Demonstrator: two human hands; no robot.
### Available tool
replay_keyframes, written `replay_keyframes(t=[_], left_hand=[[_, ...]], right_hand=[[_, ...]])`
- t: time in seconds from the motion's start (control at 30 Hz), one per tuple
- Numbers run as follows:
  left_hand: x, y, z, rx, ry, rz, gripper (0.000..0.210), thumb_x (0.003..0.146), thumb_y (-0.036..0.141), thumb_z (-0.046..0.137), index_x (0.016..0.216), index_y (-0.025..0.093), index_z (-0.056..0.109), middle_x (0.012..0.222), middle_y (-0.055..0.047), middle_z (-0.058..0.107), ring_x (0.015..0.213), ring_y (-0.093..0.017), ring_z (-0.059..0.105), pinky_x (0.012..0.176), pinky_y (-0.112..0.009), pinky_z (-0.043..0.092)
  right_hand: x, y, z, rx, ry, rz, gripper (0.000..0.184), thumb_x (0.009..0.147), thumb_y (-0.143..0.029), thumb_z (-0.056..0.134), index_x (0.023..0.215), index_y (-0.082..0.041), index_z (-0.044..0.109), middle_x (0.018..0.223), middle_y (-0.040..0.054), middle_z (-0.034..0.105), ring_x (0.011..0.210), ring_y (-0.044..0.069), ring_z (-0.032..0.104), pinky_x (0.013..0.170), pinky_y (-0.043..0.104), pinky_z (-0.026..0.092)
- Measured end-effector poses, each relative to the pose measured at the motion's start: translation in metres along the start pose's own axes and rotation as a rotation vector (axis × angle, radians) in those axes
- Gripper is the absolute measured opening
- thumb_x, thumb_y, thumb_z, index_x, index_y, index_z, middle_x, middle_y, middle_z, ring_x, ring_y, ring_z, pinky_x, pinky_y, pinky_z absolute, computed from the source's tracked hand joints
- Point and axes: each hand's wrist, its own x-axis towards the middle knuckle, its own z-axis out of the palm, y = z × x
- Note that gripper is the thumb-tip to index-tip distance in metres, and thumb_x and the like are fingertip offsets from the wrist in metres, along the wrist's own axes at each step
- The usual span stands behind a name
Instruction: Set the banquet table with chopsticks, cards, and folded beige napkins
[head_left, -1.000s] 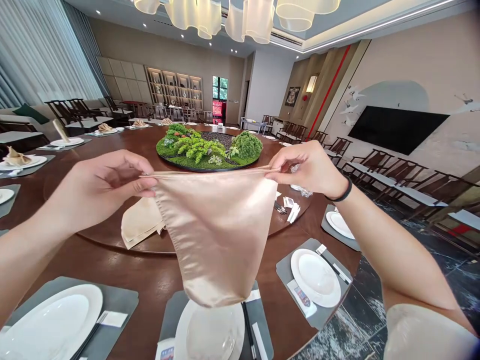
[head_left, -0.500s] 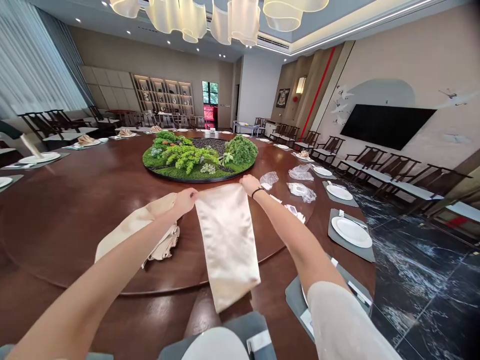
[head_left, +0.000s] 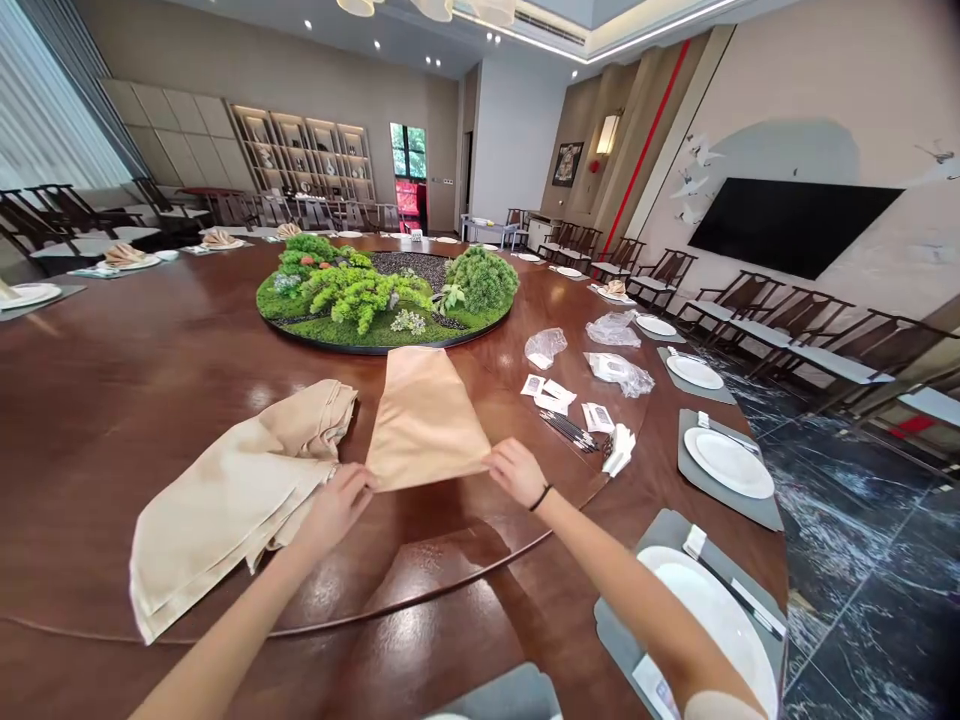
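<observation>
A beige cloth napkin [head_left: 427,425] is stretched between my two hands over the round wooden table [head_left: 202,345]. My left hand [head_left: 341,500] pinches its near left corner, while my right hand [head_left: 517,470], with a dark band at the wrist, pinches the near right corner. The napkin's far end reaches toward the green centrepiece. Just left of my left hand lies a pile of folded beige napkins [head_left: 225,490], fanned at its upper right end. Right of my right hand are thin black sticks [head_left: 566,430], small white packets [head_left: 553,392] and a white bundle [head_left: 619,450].
A miniature garden centrepiece [head_left: 390,300] fills the table's middle. Crumpled clear plastic bags [head_left: 619,370] lie to the right. Place settings with white plates [head_left: 729,463] on grey mats line the rim. Dark wooden chairs [head_left: 780,320] stand along the right wall.
The napkin hung down toward me with my hands at its far edge. Now it extends away from me, its near edge held, and my hands are lower and nearer. The view has shifted.
</observation>
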Motion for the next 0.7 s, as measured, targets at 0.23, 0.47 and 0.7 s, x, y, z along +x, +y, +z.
replay_keyframes(t=[0.23, 0.47, 0.7], left_hand=[[-0.122, -0.039, 0.116, -0.011, -0.598, -0.118, 0.014, 0.082, 0.013, 0.043, 0.080, 0.020, 0.054, 0.095, -0.006, 0.060, 0.093, -0.021, 0.055, 0.084, -0.033, 0.043], [-0.079, -0.083, 0.130, -0.175, -0.477, -0.224, 0.025, 0.091, 0.043, 0.043, 0.084, 0.022, 0.055, 0.087, -0.003, 0.061, 0.086, -0.020, 0.055, 0.081, -0.032, 0.043], [0.081, -0.187, 0.191, 0.139, -0.163, -0.603, 0.039, 0.091, 0.037, 0.034, 0.110, 0.011, 0.056, 0.111, -0.017, 0.060, 0.111, -0.029, 0.051, 0.098, -0.042, 0.037]], right_hand=[[-0.118, -0.009, 0.147, 0.150, -0.374, -0.109, 0.013, 0.083, -0.017, 0.052, 0.091, -0.021, 0.062, 0.103, 0.0072, 0.063, 0.098, 0.022, 0.054, 0.087, 0.039, 0.044], [-0.103, 0.049, 0.165, 0.493, -0.172, 0.164, 0.025, 0.082, -0.019, 0.050, 0.106, -0.022, 0.056, 0.119, 0.0084, 0.058, 0.114, 0.020, 0.054, 0.098, 0.038, 0.043], [0.057, 0.172, 0.237, 0.469, 0.144, 0.687, 0.025, 0.083, -0.016, 0.044, 0.102, -0.020, 0.059, 0.105, 0.0067, 0.066, 0.100, 0.018, 0.063, 0.094, 0.039, 0.050]])
